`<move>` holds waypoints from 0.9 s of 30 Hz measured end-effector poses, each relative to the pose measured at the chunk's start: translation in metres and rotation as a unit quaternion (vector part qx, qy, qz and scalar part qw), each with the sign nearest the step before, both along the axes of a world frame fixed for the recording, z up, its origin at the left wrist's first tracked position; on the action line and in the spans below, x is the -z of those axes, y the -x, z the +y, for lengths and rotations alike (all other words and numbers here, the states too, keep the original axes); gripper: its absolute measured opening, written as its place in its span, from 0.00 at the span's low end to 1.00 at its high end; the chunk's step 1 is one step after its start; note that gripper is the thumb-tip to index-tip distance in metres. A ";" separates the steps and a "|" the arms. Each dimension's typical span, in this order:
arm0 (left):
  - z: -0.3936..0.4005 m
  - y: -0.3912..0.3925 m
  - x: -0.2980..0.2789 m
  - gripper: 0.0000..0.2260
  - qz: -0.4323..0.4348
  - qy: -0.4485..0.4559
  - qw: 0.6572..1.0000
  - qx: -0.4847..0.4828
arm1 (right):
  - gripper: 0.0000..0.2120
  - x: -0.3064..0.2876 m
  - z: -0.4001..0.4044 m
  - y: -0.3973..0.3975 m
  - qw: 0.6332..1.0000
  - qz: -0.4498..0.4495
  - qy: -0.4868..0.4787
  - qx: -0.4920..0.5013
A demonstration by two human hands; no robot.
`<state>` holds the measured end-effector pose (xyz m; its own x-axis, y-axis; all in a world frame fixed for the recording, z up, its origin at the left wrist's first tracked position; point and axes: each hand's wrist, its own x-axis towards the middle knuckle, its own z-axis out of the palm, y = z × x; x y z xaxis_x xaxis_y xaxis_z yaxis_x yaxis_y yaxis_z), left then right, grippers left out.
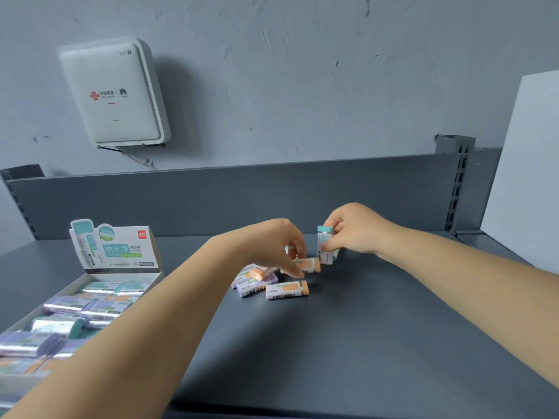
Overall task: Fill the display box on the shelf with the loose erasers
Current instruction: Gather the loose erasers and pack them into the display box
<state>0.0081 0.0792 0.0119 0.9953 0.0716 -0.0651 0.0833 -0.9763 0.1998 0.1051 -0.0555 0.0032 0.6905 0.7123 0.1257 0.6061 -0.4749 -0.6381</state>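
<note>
Two hands over the loose erasers [273, 281], mid-shelf [363, 343]. Your right hand [354, 231] pinches a teal-capped eraser [325, 244], thumb and fingers curled round it, long axis upright, lower end just off the shelf or touching it; cannot tell which. Your left hand [272, 246] curls down onto an orange-ended eraser [305, 265], fingertips on its sleeve; it looks like a pinch, though the thumb is hidden.

Remaining pile lies just below and toward you from the left fingers: one orange-ended piece [287, 290] nearest you, long axis running left to right, and a couple of purple-tinted ones touching beside it.

Display box [90, 275] sits well apart to the left of both sets of fingers, lid card upright at its back, already largely stocked with wrapped erasers lying flat.

Judgement: the left hand is nearer the box, so its carry is shorter; the right must cross over the pile. Upright eraser likely needs laying flat to match the rows.
</note>
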 end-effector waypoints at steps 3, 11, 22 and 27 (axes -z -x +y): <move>-0.004 0.007 -0.007 0.11 -0.048 0.021 0.998 -0.019 | 0.04 -0.012 -0.018 0.002 0.999 0.015 -0.045 0.003; -0.021 0.068 -0.011 0.08 -0.178 0.086 0.979 -0.043 | 0.04 -0.024 -0.069 0.043 0.995 -0.009 -0.074 -0.066; -0.018 0.165 0.015 0.12 -0.400 0.222 0.866 -0.205 | 0.06 0.000 -0.031 0.133 0.979 0.036 -0.122 -0.162; 0.005 0.191 0.014 0.17 -0.434 0.281 0.830 -0.209 | 0.05 0.009 0.002 0.158 0.976 0.066 -0.156 -0.134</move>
<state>-0.1834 0.0838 -0.0026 0.5813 0.6229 0.5236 -0.0218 -0.6314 0.7752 -0.0532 -0.0534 -0.0062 0.5099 0.8107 0.2877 0.5841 -0.0808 -0.8076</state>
